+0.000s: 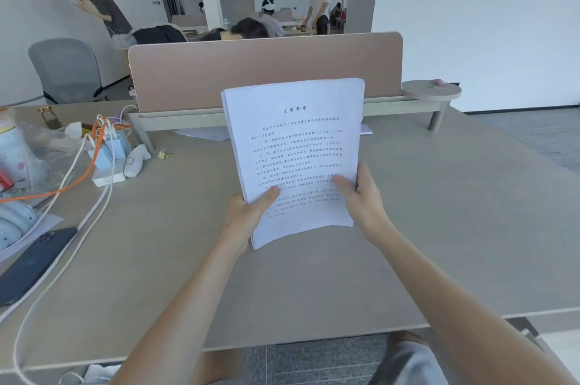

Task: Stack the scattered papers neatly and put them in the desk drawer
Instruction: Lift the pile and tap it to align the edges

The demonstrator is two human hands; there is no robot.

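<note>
A stack of white printed papers [295, 146] is held upright above the middle of the desk [439, 227], its printed face toward me. My left hand [248, 212] grips the stack's lower left edge, thumb on the front sheet. My right hand [361, 196] grips the lower right edge, thumb also on the front. The sheet edges look roughly aligned, slightly fanned at the top left. Another loose sheet [204, 133] lies flat on the desk behind the stack, under the shelf. No drawer is visible.
A pink divider panel [266, 70] and a low shelf [408, 103] run along the desk's back. At left sit a power strip with chargers [108, 161], white and orange cables [69, 183], a dark phone [34, 262] and plastic-wrapped items. People work beyond the divider.
</note>
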